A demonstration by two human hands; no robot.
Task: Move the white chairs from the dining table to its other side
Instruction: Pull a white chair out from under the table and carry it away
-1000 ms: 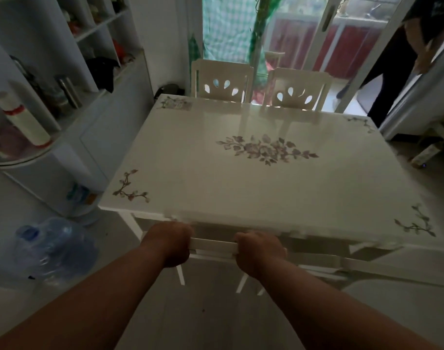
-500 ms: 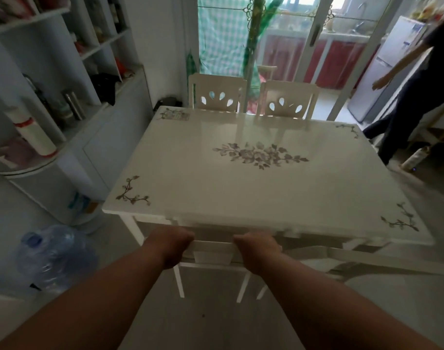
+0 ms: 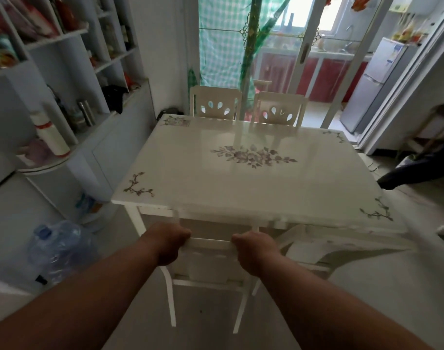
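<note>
The near white chair [image 3: 210,263] stands half under the surface [image 3: 241,183], so if it is lifted too early, I think its top rail may knock the edge above it; its legs may also catch the second chair [image 3: 309,248] tilted just beside it on the right. The left hand [image 3: 166,242] and the right hand [image 3: 257,251] are both closed tightly around this top rail, one at each end. Two more chairs [image 3: 215,103] stand at the far side.

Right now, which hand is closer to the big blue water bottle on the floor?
Left. The left hand grips the chair's top rail on the side toward the water bottle; the right hand grips farther away.
</note>
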